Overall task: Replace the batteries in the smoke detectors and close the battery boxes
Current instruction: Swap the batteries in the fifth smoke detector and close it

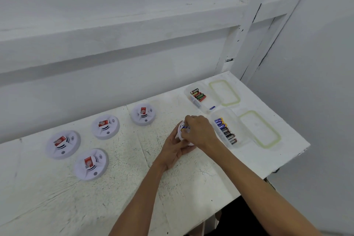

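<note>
My left hand (pixel 173 147) grips a white smoke detector (pixel 180 134), tilted up off the table. My right hand (pixel 199 132) comes over its top, fingers curled, pinching a blue and yellow battery (pixel 183 128) at the detector's battery bay. Most of this detector is hidden by both hands. Several other white smoke detectors lie on the table to the left, each with a red label: one (pixel 143 114) nearest, one (pixel 105 127) further left, one (pixel 63 144) at far left and one (pixel 91 164) in front.
Two clear plastic boxes sit to the right: the far box (pixel 198 95) holds dark and red-green batteries, the near box (pixel 227 130) holds blue and black ones. Their green-sealed lids (pixel 224 92) (pixel 260 129) lie beside them. The table's right edge (pixel 287 161) is close.
</note>
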A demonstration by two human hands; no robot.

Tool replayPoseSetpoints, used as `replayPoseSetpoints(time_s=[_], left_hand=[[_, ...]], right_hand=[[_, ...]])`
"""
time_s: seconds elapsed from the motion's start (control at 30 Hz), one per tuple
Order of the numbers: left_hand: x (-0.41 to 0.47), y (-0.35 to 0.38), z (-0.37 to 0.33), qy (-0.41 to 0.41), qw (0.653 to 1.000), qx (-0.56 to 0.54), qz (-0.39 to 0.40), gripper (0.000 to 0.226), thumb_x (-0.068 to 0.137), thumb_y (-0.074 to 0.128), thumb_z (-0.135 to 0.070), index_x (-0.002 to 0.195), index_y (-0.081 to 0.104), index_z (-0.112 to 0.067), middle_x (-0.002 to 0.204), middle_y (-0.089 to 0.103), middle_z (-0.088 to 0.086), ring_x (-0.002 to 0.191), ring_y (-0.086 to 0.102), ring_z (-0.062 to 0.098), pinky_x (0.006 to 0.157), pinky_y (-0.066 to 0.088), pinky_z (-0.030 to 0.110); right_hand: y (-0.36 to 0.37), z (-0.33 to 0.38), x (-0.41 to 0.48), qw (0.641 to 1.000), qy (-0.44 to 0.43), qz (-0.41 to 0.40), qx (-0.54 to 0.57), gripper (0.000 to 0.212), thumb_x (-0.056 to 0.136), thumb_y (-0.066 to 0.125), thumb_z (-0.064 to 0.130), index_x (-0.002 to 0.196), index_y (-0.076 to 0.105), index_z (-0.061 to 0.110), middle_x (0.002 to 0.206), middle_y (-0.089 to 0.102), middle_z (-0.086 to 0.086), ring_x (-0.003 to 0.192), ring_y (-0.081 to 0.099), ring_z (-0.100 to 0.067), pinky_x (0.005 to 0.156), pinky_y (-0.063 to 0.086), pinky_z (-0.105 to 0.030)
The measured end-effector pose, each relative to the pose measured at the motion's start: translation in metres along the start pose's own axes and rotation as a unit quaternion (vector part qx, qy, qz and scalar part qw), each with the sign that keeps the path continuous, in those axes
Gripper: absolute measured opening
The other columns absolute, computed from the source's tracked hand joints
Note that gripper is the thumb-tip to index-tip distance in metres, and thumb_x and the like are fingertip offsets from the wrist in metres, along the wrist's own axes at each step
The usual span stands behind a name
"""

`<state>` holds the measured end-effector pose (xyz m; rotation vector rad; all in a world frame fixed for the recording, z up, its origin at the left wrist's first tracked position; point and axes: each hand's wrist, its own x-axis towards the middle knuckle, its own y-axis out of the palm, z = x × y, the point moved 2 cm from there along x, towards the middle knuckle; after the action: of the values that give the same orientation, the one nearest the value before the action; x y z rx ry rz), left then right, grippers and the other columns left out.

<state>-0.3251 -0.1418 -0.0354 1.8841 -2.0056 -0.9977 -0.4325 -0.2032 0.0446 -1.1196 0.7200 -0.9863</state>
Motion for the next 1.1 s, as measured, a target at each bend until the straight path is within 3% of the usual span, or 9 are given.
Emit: replayPoseSetpoints(time_s=[0.13, 0.2, 0.3, 0.43, 0.57, 0.73, 0.83, 0.9, 1.1], left_hand=[[-0.002, 0.001, 0.0, 0.002, 1.0, 0.026, 0.004, 0.069, 0.098, 0.052, 0.012, 0.156, 0.037, -0.023, 0.144, 0.06, 0.014, 0.13, 0.059, 0.041, 0.108, 0.048, 0.058], [-0.003, 0.001, 0.0, 0.002, 1.0, 0.027, 0.007, 0.067, 0.099, 0.052, 0.011, 0.154, 0.039, -0.026, 0.144, 0.061, 0.014, 0.128, 0.061, 0.041, 0.106, 0.05, 0.056], [-0.006, 0.002, -0.003, 0.005, 1.0, 0.025, 0.009, 0.064, 0.097, 0.055, 0.008, 0.149, 0.044, -0.028, 0.145, 0.06, 0.013, 0.127, 0.062, 0.04, 0.102, 0.054, 0.052], [-0.005, 0.003, -0.003, 0.007, 0.999, 0.026, 0.023, 0.061, 0.094, 0.059, 0.002, 0.146, 0.047, -0.028, 0.143, 0.061, 0.013, 0.128, 0.06, 0.042, 0.103, 0.054, 0.052], [-0.001, -0.003, 0.001, 0.002, 1.0, 0.01, 0.019, 0.061, 0.1, 0.056, 0.003, 0.154, 0.04, -0.021, 0.147, 0.056, 0.021, 0.134, 0.053, 0.048, 0.107, 0.05, 0.055], [-0.001, -0.003, -0.002, 0.011, 1.0, -0.024, 0.008, 0.062, 0.099, 0.058, 0.001, 0.155, 0.04, -0.021, 0.148, 0.055, 0.018, 0.133, 0.056, 0.041, 0.102, 0.055, 0.047], [-0.001, -0.001, -0.003, 0.008, 1.0, -0.004, 0.016, 0.072, 0.094, 0.061, -0.001, 0.157, 0.036, -0.026, 0.148, 0.055, 0.016, 0.122, 0.064, 0.033, 0.09, 0.06, 0.041], [0.0, 0.0, -0.002, 0.001, 1.0, 0.01, 0.025, 0.075, 0.092, 0.061, -0.003, 0.157, 0.035, -0.027, 0.145, 0.057, 0.015, 0.116, 0.067, 0.03, 0.084, 0.06, 0.039], [0.002, -0.002, 0.002, -0.003, 1.0, 0.018, 0.008, 0.064, 0.092, 0.063, -0.011, 0.151, 0.04, -0.023, 0.137, 0.061, 0.014, 0.106, 0.068, 0.023, 0.076, 0.058, 0.033]], right_hand=[[0.001, 0.011, 0.0, 0.999, -0.006, 0.021, -0.044, 0.015, 0.084, 0.054, 0.021, 0.089, 0.052, 0.007, 0.077, 0.047, -0.009, 0.069, 0.044, -0.027, 0.051, 0.022, -0.028], [0.002, 0.013, -0.002, 0.999, -0.013, 0.014, -0.048, 0.013, 0.086, 0.053, 0.021, 0.091, 0.05, 0.01, 0.078, 0.046, -0.01, 0.069, 0.042, -0.027, 0.05, 0.018, -0.027], [0.008, 0.015, -0.003, 0.999, -0.023, -0.001, -0.047, 0.026, 0.086, 0.055, 0.021, 0.107, 0.057, 0.006, 0.087, 0.056, -0.017, 0.071, 0.039, -0.026, 0.059, 0.029, -0.029], [0.009, 0.013, -0.005, 0.998, -0.034, -0.013, -0.054, 0.031, 0.085, 0.056, 0.022, 0.113, 0.059, 0.008, 0.087, 0.059, -0.017, 0.069, 0.041, -0.025, 0.061, 0.03, -0.031], [0.006, 0.005, -0.002, 0.997, -0.043, -0.01, -0.059, 0.028, 0.088, 0.052, 0.024, 0.113, 0.06, 0.014, 0.088, 0.061, -0.01, 0.075, 0.056, -0.03, 0.06, 0.036, -0.033], [0.0, -0.004, -0.006, 0.99, -0.131, -0.023, -0.035, 0.025, 0.093, 0.06, 0.025, 0.116, 0.07, 0.024, 0.134, 0.061, -0.005, 0.112, 0.058, -0.03, 0.078, 0.055, -0.042], [-0.003, -0.011, -0.006, 0.985, -0.163, -0.051, -0.038, 0.015, 0.089, 0.066, 0.025, 0.103, 0.072, 0.024, 0.128, 0.064, -0.005, 0.109, 0.056, -0.034, 0.071, 0.055, -0.048], [-0.005, -0.015, -0.005, 0.978, -0.189, -0.062, -0.055, 0.011, 0.088, 0.068, 0.027, 0.097, 0.072, 0.025, 0.124, 0.065, -0.003, 0.107, 0.058, -0.033, 0.067, 0.053, -0.044], [-0.003, -0.019, 0.001, 0.969, -0.235, -0.031, -0.072, 0.012, 0.096, 0.063, 0.025, 0.104, 0.068, 0.018, 0.112, 0.068, 0.002, 0.101, 0.06, -0.024, 0.068, 0.052, -0.037]])
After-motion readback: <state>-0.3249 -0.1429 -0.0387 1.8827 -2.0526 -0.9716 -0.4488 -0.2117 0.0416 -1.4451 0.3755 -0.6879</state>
